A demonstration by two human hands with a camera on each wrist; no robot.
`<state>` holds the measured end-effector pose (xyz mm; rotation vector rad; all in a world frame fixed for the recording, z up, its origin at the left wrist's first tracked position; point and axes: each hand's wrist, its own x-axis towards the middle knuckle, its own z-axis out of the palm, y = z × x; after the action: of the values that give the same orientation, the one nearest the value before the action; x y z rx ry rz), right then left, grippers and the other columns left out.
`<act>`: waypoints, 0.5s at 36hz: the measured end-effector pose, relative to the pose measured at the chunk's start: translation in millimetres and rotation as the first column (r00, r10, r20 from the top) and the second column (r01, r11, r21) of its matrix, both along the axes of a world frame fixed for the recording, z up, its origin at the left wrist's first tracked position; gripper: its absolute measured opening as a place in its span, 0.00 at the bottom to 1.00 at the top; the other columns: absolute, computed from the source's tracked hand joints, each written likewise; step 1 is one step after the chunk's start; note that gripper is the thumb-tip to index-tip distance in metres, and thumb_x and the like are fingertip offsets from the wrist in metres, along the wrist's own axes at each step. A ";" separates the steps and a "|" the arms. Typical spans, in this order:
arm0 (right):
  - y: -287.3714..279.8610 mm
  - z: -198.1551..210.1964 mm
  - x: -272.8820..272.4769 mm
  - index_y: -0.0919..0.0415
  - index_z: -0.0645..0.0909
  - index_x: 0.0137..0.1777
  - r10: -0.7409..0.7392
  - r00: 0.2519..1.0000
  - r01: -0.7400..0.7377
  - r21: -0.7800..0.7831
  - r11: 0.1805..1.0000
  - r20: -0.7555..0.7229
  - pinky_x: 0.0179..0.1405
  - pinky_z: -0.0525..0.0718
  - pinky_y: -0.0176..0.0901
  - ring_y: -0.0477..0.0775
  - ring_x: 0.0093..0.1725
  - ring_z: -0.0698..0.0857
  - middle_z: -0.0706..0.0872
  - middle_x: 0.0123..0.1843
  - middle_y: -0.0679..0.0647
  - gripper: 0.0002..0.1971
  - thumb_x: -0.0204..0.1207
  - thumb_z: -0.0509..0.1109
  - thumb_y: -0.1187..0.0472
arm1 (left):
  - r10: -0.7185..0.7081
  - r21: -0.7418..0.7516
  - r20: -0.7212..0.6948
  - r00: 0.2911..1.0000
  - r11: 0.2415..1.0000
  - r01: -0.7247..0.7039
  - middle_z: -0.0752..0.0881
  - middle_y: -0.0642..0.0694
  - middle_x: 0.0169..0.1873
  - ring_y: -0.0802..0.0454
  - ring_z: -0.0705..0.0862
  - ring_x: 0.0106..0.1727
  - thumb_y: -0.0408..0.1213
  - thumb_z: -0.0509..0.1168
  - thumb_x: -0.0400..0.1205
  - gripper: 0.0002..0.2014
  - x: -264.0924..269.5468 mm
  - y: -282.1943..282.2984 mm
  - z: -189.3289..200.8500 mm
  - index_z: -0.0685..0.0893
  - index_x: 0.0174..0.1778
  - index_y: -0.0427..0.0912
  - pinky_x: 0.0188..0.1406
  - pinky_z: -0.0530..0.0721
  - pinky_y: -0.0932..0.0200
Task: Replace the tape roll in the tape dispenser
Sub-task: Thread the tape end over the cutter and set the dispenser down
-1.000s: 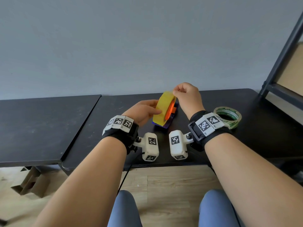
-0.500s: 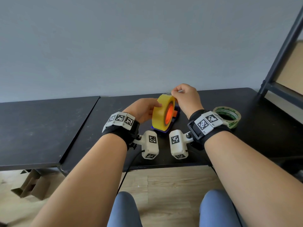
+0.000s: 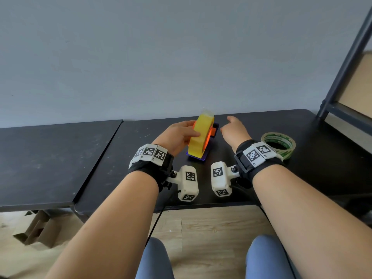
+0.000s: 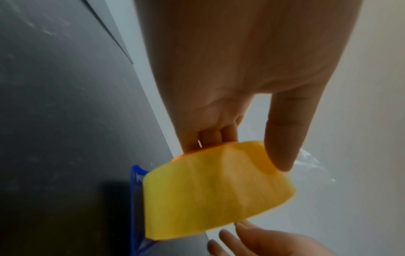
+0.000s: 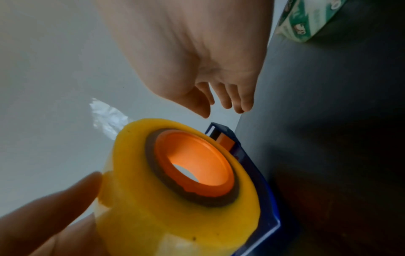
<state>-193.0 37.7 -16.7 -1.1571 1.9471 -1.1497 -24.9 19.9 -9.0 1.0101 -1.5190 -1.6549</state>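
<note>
A yellow tape roll (image 3: 201,135) stands on edge on the orange hub (image 5: 195,159) of a blue tape dispenser (image 3: 198,157) at the middle of the black table (image 3: 141,141). My left hand (image 3: 189,129) grips the roll from the left, thumb (image 4: 282,138) on its outer face and the other fingers behind it. A clear loose tape end (image 5: 107,116) sticks up from the top of the roll. My right hand (image 3: 227,125) hovers just right of the roll with relaxed fingers (image 5: 219,97), holding nothing.
A second tape roll with green print (image 3: 278,143) lies flat on the table beside my right wrist. A dark metal shelf frame (image 3: 342,77) rises at the far right. A second black table (image 3: 50,158) adjoins on the left. Cardboard (image 3: 40,228) lies on the floor.
My right hand has let go of the tape end on top of the roll and moved down and to the right, its fingers now relaxed. My left hand keeps its grip.
</note>
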 end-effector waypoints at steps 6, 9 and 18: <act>1.2 1.2 3.4 0.62 0.70 0.78 0.015 0.995 -0.020 0.045 0.999 0.100 0.74 0.72 0.54 0.65 0.75 0.75 0.76 0.75 0.63 0.24 0.82 0.54 0.72 | -0.060 0.013 -0.063 0.996 0.998 0.061 0.86 0.39 0.57 0.46 0.86 0.55 0.15 0.56 0.81 0.25 4.4 -1.0 -4.9 0.72 0.76 0.29 0.63 0.83 0.52; -4.7 -6.1 0.8 0.57 0.79 0.55 0.057 0.979 -0.061 0.013 0.998 0.198 0.67 0.81 0.67 0.69 0.61 0.85 0.86 0.60 0.67 0.18 0.78 0.53 0.74 | -0.089 0.029 -0.086 0.992 0.995 0.092 0.87 0.39 0.56 0.47 0.88 0.54 0.16 0.57 0.81 0.24 6.9 -0.5 -4.9 0.72 0.75 0.28 0.57 0.87 0.56; 4.3 0.3 8.6 0.55 0.76 0.58 0.048 0.956 -0.013 -0.124 0.992 0.289 0.65 0.82 0.67 0.65 0.61 0.85 0.85 0.56 0.60 0.21 0.73 0.62 0.79 | -0.073 0.037 -0.067 0.995 0.996 0.076 0.86 0.36 0.59 0.44 0.87 0.54 0.29 0.59 0.85 0.20 12.3 1.2 -1.6 0.75 0.74 0.27 0.57 0.87 0.55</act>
<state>-184.4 42.0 -16.3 -1.0086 1.6502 -1.3539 -12.5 21.1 -10.6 0.9210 -1.5024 -1.7592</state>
